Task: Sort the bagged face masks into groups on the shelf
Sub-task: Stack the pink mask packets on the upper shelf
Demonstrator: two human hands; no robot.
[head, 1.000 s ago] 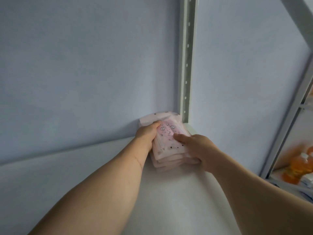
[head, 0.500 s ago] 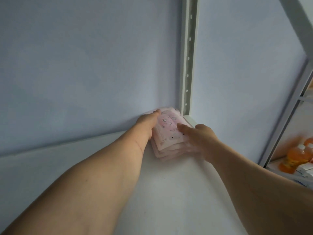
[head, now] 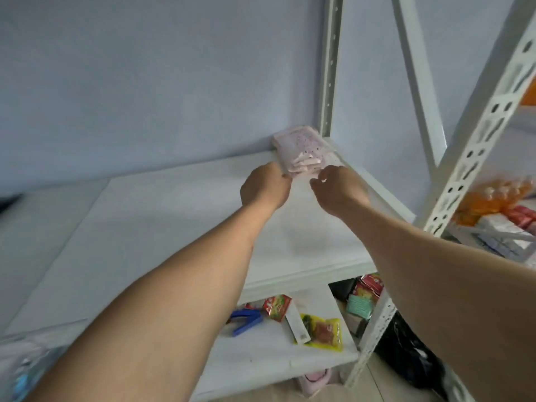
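- Stack of bagged face masks (head: 301,152) lying flat in the far corner of the shelf (head: 174,227), just beyond both hands, against the wall and beside the perforated upright (head: 329,82).
- Left hand (head: 265,188) just short of the stack's near left edge; fingers curled under and mostly hidden, nothing seen held. Contact with the stack: cannot tell.
- Right hand (head: 338,188) near the stack's near right corner, fingers loosely bent, thumb and forefinger close together; no bag visible between them.
- Step in hand, as judged: one pink group placed and squared in the corner, hands free of it.
- Remaining shelf surface below and to the left of the hands carries no second group in view; sorting judged to be at an early or middle stage.
- Next move likely calls for fetching further bagged masks from outside this view and starting a separate group, set apart from the pink stack.
- Lower shelf (head: 261,361), beneath the forearms, carrying snack packets (head: 322,333) and a blue stapler-like item (head: 246,322); not part of the task.
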